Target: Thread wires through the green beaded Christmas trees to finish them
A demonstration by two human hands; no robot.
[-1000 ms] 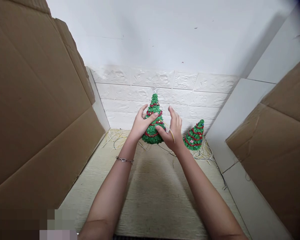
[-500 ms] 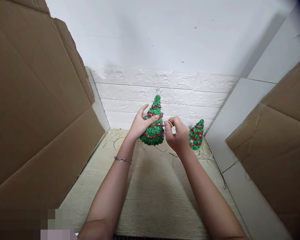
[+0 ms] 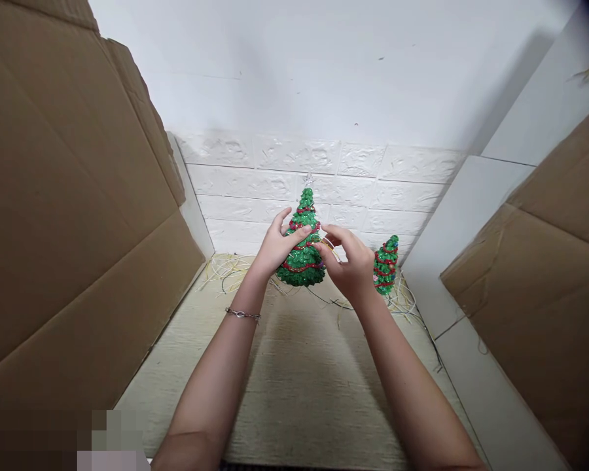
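Note:
Upright in my left hand is a small green Christmas tree with red garland and a clear ornament at its tip. The thumb lies across its front, and the other fingers go behind its left side. My right hand is at the tree's right side. Its thumb and index finger are parted close to the branches. A thin white and yellow wire curves from there into the curled fingers. Their exact grip on it is partly hidden.
A smaller decorated tree stands to the right, behind my right wrist. Loose wires lie along the foot of the white brick-patterned wall. Cardboard sheets rise on both sides of the pale tabletop.
My right thumb and index finger have spread from their pinch and moved slightly left, against the tree's side. My left hand keeps its hold, and the tree has barely shifted.

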